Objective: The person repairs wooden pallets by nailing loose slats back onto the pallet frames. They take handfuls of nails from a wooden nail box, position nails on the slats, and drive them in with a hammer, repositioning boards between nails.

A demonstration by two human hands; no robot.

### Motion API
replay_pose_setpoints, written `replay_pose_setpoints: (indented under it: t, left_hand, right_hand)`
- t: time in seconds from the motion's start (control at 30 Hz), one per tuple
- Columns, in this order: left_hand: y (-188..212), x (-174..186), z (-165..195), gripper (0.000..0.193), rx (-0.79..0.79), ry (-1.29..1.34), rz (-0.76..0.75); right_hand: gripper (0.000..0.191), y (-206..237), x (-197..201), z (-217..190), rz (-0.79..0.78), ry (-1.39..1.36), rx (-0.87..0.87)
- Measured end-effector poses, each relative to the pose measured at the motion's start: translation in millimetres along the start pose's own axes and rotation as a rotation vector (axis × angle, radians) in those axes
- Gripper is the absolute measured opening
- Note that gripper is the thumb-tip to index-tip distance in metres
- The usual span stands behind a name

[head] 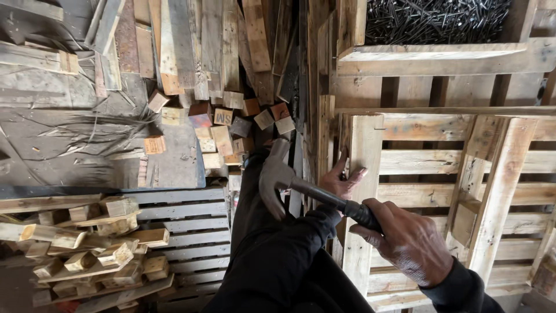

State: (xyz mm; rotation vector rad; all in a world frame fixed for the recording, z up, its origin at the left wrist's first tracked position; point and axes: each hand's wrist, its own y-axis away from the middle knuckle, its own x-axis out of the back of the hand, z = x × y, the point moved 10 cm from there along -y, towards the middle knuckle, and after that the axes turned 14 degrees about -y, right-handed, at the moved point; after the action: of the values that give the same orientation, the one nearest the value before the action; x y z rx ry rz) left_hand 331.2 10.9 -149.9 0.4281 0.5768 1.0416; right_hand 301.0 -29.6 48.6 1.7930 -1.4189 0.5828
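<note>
My right hand (405, 240) grips the dark handle of a claw hammer (278, 174), whose metal head points left over my dark-sleeved left arm. My left hand (341, 179) rests with its fingers spread against the left upright board (362, 191) of a wooden pallet (440, 168). The hammer handle crosses just in front of that hand.
A wooden box of dark nails (434, 20) sits at the top right. Loose planks and small wood blocks (226, 122) lie on the floor at the top centre. A pile of cut blocks (87, 249) rests on a slatted pallet at the lower left.
</note>
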Motion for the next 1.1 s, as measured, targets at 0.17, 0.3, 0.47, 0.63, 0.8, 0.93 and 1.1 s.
replay_pose_setpoints:
  t: [0.17,0.3,0.47,0.63,0.8,0.93,1.1]
  left_hand:
    - [4,-18,-22,0.074,0.291,0.743,-0.045]
    - [11,-14,-29,0.068,0.353,0.152,-0.068]
    - [4,-1,-5,0.073,0.06,-0.142,0.01]
    - [4,10,5,0.063,0.043,-0.473,0.101]
    - [14,13,32,0.061,-0.089,-0.573,0.162]
    - [16,9,31,0.062,-0.093,-0.477,0.181]
    - [14,-5,5,0.068,0.117,-0.179,0.18]
  right_hand:
    - [0.029,1,20,73,-0.237,0.238,-0.394]
    - [0.052,10,22,66,-0.162,0.242,-0.389]
    - [0.044,6,-8,9,-0.095,0.094,-0.035]
    - [0.039,2,16,50,-0.124,0.149,-0.183]
    - [0.044,25,32,69,-0.033,0.182,-0.396]
    - [0.045,26,7,28,0.032,0.051,-0.169]
    - [0.042,45,-19,34,0.151,-0.108,-0.188]
